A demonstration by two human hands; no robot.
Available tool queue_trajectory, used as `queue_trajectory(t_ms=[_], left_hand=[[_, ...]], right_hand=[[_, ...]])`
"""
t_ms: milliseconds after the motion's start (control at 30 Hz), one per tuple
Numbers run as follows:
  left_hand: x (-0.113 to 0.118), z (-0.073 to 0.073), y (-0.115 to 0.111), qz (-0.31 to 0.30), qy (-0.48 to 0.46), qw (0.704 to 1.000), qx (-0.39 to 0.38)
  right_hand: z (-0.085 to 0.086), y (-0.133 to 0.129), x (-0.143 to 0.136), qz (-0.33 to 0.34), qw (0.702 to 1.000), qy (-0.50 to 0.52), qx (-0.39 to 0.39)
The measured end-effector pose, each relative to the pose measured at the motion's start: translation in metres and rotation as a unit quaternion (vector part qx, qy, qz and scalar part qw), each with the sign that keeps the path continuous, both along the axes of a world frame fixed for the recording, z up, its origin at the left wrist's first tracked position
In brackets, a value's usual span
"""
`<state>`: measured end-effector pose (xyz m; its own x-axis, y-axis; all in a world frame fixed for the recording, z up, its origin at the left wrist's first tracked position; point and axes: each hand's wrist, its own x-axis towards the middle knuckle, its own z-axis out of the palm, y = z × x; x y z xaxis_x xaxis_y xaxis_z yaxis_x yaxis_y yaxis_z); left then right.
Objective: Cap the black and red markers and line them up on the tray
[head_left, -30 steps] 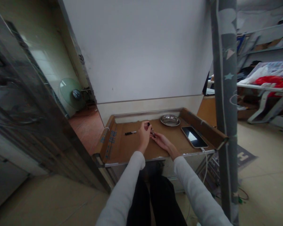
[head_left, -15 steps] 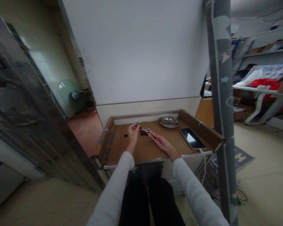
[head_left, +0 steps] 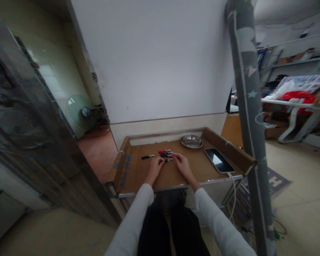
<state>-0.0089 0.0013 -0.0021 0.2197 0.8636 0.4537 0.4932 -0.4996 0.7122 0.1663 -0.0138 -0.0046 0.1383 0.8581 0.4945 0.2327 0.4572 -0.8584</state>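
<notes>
Between my hands, low over the cardboard-lined tray table, is a small alligator clip [head_left: 167,160] with a black sleeve and a shiny metal end. My left hand [head_left: 156,167] pinches its black end. The fingertips of my right hand [head_left: 183,164] are closed at its metal end. Just beyond them lie a red-sleeved clip [head_left: 163,152] and black-sleeved clips [head_left: 164,155], close together and partly overlapping. A separate black clip [head_left: 146,157] lies to the left, its metal end pointing right.
A round metal dish [head_left: 192,141] stands at the back right of the cardboard surface [head_left: 138,174]. A phone [head_left: 219,160] with a white cable [head_left: 233,192] lies at the right. Raised cardboard sides edge the table, and a wrapped grey pole [head_left: 249,106] rises at its right corner.
Both hands have come lower and nearer to me with the clip. My right hand has turned from palm up to palm down. The loose clips beyond now show more clearly.
</notes>
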Motion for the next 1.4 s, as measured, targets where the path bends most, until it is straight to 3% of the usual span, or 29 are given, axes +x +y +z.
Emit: queue_trajectory(t_ms=[100, 200, 267, 433, 533, 633, 833, 1000, 1233, 1400], left_hand=[[0.002, -0.004, 0.007, 0.028, 0.035, 0.998, 0.05], [0.003, -0.008, 0.009, 0.014, 0.054, 0.996, 0.071], [0.002, -0.009, 0.008, 0.008, 0.055, 0.995, 0.077], [0.0, -0.009, 0.005, 0.0, 0.031, 0.996, 0.089], [-0.001, -0.01, 0.005, -0.008, 0.017, 0.996, 0.086], [0.0, -0.011, 0.005, -0.015, 0.014, 0.997, 0.074], [0.003, -0.007, 0.002, -0.006, 0.05, 0.994, 0.092], [0.008, -0.001, 0.0, -0.015, 0.113, 0.989, 0.095], [0.013, 0.002, 0.003, 0.034, 0.132, 0.987, 0.086], [0.013, 0.002, 0.004, 0.059, 0.13, 0.986, 0.082]], right_hand=[[0.003, -0.005, -0.006, 0.032, 0.991, -0.126, 0.031], [0.002, -0.009, -0.013, 0.101, 0.968, -0.224, 0.043], [0.001, -0.01, -0.015, 0.103, 0.958, -0.264, 0.039], [0.001, -0.011, -0.01, -0.019, 0.935, -0.354, 0.035], [0.003, -0.015, -0.007, -0.12, 0.9, -0.418, -0.013], [0.006, -0.018, -0.008, -0.182, 0.867, -0.463, -0.042], [0.009, -0.016, -0.014, -0.184, 0.841, -0.507, -0.039], [0.013, -0.015, -0.017, -0.157, 0.84, -0.519, -0.022], [0.009, -0.014, -0.014, -0.262, 0.828, -0.493, -0.052], [0.005, -0.005, -0.013, -0.227, 0.842, -0.487, -0.052]])
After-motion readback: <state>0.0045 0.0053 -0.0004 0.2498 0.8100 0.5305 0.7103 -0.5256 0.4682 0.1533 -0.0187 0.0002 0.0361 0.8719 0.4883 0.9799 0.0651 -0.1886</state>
